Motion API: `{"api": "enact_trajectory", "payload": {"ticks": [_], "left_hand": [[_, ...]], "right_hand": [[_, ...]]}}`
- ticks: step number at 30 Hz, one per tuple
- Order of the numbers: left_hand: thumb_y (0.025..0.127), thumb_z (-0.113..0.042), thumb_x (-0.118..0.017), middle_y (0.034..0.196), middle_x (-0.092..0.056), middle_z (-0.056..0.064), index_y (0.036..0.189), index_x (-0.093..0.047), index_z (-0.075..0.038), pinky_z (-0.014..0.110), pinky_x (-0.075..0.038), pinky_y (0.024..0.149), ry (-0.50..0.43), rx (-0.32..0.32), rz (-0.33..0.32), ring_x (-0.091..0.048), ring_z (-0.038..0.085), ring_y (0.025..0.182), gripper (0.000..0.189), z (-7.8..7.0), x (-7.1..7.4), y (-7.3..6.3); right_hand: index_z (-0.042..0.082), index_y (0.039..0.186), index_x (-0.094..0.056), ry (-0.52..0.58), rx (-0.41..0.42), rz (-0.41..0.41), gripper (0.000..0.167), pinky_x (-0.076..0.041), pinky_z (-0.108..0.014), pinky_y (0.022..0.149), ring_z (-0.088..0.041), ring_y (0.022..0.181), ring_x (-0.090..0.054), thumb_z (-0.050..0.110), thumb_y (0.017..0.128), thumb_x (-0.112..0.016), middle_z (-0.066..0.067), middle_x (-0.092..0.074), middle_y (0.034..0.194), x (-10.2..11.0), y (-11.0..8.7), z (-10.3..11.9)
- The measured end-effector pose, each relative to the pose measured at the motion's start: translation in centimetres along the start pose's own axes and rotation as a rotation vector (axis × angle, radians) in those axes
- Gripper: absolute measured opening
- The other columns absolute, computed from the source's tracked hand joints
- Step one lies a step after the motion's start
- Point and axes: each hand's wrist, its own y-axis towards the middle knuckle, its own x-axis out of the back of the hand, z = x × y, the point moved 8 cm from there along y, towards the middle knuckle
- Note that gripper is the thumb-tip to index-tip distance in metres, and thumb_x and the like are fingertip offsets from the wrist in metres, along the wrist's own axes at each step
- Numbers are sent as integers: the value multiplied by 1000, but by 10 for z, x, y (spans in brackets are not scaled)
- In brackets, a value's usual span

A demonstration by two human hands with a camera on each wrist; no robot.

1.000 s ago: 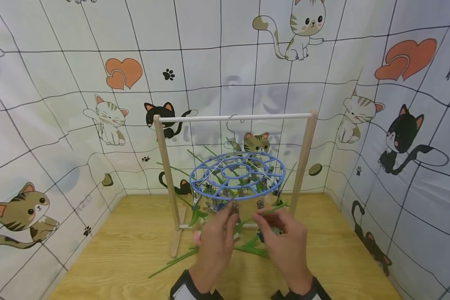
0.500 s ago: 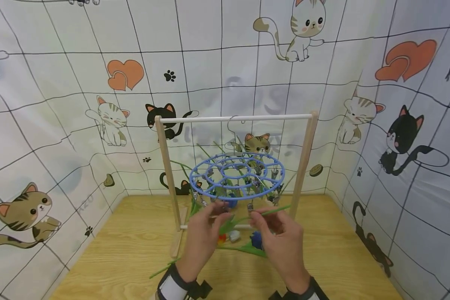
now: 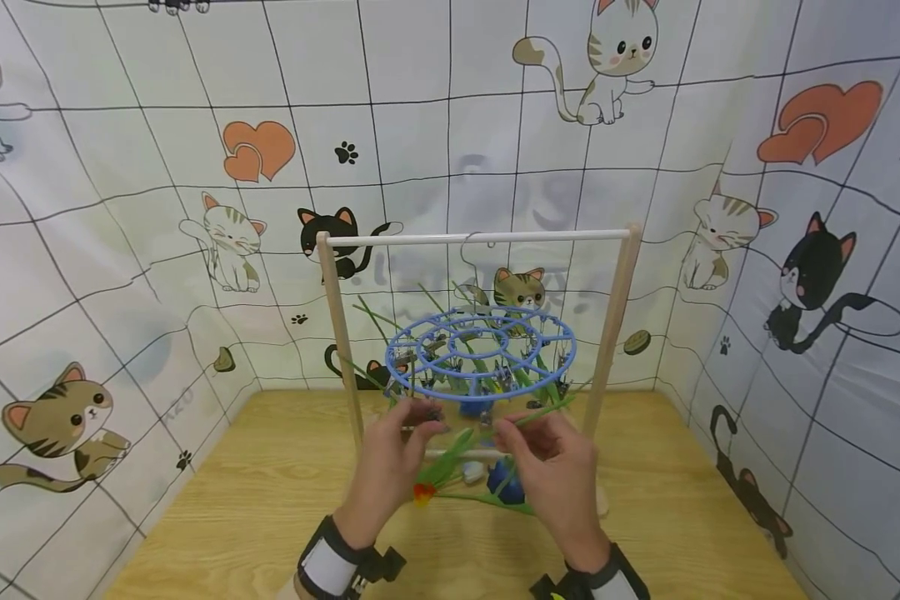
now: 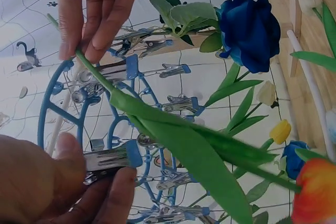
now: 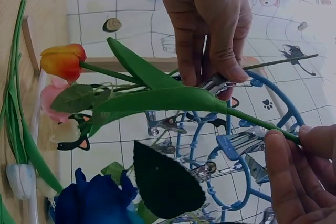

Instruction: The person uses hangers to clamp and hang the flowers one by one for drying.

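My right hand (image 3: 558, 475) pinches the green stem (image 5: 257, 120) of an orange-red tulip (image 4: 317, 192). The bloom hangs below in the head view, with broad green leaves (image 4: 194, 153) along the stem. My left hand (image 3: 386, 458) pinches a metal clip with blue tips (image 4: 113, 157) between thumb and fingers. That clip hangs under a round blue drying rack (image 3: 521, 393), which has several more clips. Beside the tulip in the left wrist view is a blue rose (image 4: 249, 32), its head pointing down off the rack.
The rack hangs by a hook from the white bar (image 3: 405, 239) of a wooden stand (image 3: 615, 308). More flowers hang from it, among them a yellow tulip (image 4: 281, 131) and a pink bloom (image 5: 56, 100). A white tulip (image 5: 21, 179) lies on the wooden table (image 3: 232, 517).
My left hand has moved left, away from the tulip, and now grips a clip. The rack has turned a little. My right hand keeps the stem and has shifted slightly.
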Motion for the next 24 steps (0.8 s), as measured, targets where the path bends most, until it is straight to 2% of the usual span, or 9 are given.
{"api": "enact_trajectory", "payload": {"ticks": [4,7,10,17,24], "left_hand": [[109,-2,-80,112,-89,9,115,-84,-5,26,-71,84,-48,50,-44,-87,24,96,9,4,6,1],[108,8,-74,107,-90,9,114,-87,-5,22,-68,78,-70,87,-83,-87,22,92,19,6,10,0],[104,16,-70,103,-91,7,110,-89,-6,20,-64,74,-72,106,-122,-88,20,88,30,7,13,0],[104,9,-77,96,-90,3,101,-91,-10,23,-69,76,-139,159,-142,-86,13,86,24,12,15,-1],[104,10,-78,95,-91,7,100,-92,-8,24,-69,74,-193,136,-148,-87,16,84,23,14,13,-1]], "right_hand": [[4,112,-82,32,-23,18,16,-72,-29,75,-15,82,-86,-8,101,-86,-15,-86,98,-8,-1,-2],[4,113,-82,46,-56,31,15,-73,-31,77,-13,82,-86,-6,102,-86,-15,-86,97,-13,-2,-4],[7,113,-83,46,-86,43,13,-73,-31,78,-13,83,-86,-2,103,-86,-14,-87,96,-18,-3,-6],[8,112,-84,54,-113,66,11,-74,-34,78,-16,83,-87,2,104,-87,-12,-88,97,-26,-3,-8],[8,112,-84,70,-87,68,11,-74,-36,81,-16,85,-88,1,104,-87,-14,-88,102,-31,-2,-8]]}}
